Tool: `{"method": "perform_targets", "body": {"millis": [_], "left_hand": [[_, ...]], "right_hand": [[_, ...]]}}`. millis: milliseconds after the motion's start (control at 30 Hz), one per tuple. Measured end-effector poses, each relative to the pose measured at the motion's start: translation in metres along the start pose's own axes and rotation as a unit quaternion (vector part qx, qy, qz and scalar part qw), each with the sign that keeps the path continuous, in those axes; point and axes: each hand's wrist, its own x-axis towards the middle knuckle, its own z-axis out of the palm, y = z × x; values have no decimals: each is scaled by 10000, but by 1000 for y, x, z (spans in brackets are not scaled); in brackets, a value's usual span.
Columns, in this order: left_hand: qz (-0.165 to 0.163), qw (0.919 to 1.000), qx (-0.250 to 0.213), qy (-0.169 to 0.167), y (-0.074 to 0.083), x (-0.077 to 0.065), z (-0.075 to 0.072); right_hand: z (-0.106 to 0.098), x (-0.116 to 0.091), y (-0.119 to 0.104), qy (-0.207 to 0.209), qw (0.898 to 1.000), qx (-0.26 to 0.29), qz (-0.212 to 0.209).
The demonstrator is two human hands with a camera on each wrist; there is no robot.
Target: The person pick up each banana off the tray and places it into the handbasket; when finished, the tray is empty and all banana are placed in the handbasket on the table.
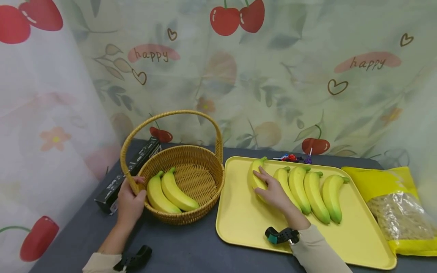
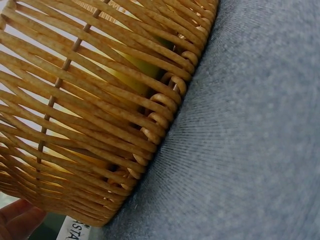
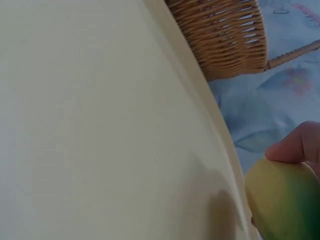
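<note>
Two bananas (image 1: pixel 177 192) lie inside the wicker basket (image 1: pixel 201 210), toward its left side. My left hand (image 1: pixel 131 201) grips the basket at the foot of its handle; in the left wrist view only its fingertips (image 2: pixel 20 220) show beside the woven wall. Over the left part of the yellow tray (image 1: pixel 239 227), my right hand (image 1: pixel 274 189) holds a banana (image 1: pixel 257 172) between thumb and fingers. The right wrist view shows that banana's greenish end (image 3: pixel 280 200) and a shadow on the tray below. Several more bananas (image 1: pixel 315 197) lie in a row on the tray, right of this hand.
A long black box (image 1: pixel 112 189) lies left of the basket, partly behind it. Wrapped lollipops (image 1: pixel 292 157) lie behind the tray's far edge. A yellow bag with a clear window (image 1: pixel 399 212) sits against the tray's right side. A patterned curtain (image 1: pixel 239 94) encloses the grey table (image 1: pixel 191 250).
</note>
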Motion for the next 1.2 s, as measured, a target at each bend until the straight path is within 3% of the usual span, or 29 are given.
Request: {"method": "perform_targets", "body": {"millis": [367, 867, 1200], "left_hand": [[53, 10000, -4, 54, -1, -1, 1], [64, 10000, -23, 64, -3, 1, 1], [26, 10000, 4, 36, -2, 0, 0]], "right_hand": [[-10, -10, -29, -20, 9982, 171, -569], [-12, -37, -69, -479, 9902, -187, -1299], [-15, -50, -83, -990, 9831, -186, -1528]]}}
